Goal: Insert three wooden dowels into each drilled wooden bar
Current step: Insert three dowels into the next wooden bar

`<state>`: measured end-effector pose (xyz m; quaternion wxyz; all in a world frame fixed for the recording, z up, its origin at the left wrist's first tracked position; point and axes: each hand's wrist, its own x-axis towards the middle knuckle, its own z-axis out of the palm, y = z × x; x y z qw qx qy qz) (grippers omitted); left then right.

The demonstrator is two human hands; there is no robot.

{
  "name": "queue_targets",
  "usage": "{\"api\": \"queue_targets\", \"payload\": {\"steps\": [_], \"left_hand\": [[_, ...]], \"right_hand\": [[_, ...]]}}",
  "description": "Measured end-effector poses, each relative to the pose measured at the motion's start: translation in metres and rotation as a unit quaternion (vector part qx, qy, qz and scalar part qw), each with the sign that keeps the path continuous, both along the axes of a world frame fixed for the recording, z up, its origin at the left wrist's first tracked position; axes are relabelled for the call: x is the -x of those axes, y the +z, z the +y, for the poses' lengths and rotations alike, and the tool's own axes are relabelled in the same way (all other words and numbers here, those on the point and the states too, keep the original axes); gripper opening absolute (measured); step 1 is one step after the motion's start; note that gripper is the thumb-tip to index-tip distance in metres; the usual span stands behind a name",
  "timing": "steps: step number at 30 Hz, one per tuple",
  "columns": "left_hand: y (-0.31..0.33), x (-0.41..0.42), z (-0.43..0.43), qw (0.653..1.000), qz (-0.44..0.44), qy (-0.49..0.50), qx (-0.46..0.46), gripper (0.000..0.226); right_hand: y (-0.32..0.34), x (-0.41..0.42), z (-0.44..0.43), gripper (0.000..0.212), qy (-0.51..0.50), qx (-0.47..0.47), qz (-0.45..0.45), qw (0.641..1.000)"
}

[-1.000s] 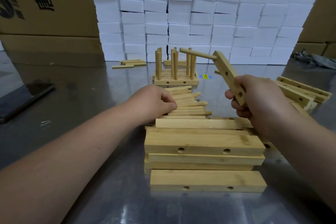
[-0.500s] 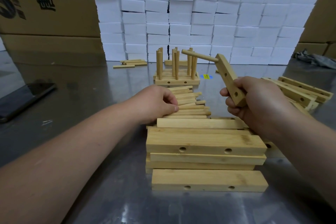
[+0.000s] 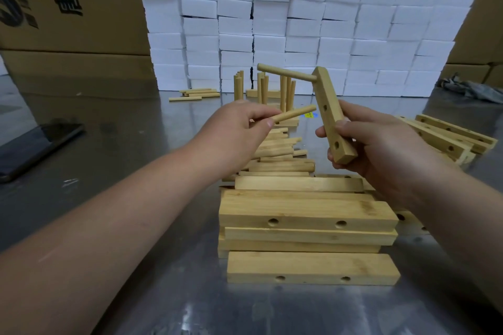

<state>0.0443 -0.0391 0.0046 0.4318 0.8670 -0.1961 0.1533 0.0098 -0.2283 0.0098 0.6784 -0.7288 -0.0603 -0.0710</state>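
Head view: the left hand (image 3: 239, 122) pinches a loose dowel (image 3: 295, 114) between thumb and fingers. Its long axis runs left to right, and its free tip points a little up toward the middle hole (image 3: 324, 108) of the drilled bar (image 3: 330, 114), near but not touching. The right hand (image 3: 381, 144) grips the lower end of the bar, which stands nearly upright. One inserted dowel (image 3: 285, 73) sticks out left from the top hole. The right fingers behind the bar are mostly hidden.

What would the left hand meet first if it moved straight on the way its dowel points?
Likely the pale drilled wooden bar gripped by the right hand: the short round wooden dowel pinched by the left hand aims near its middle hole, though depth is unclear.
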Motion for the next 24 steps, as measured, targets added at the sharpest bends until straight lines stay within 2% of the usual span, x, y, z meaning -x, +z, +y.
{"api": "queue_targets", "payload": {"steps": [3, 12, 24], "left_hand": [[-0.0005, 0.0008, -0.001, 0.999, -0.021, 0.008, -0.023, 0.028], [-0.0017, 0.0054, 0.0005, 1.0, -0.011, -0.015, 0.02, 0.027], [-0.0035, 0.0055, 0.0013, 0.999, -0.026, -0.038, 0.003, 0.025]], "right_hand": [[0.001, 0.0027, 0.003, 0.035, 0.02, 0.005, -0.011, 1.0], [0.0013, 0.0038, 0.0026, 0.038, 0.045, 0.033, -0.031, 0.998], [0.0005, 0.005, 0.0019, 0.037, 0.049, 0.066, -0.05, 0.995]]}}
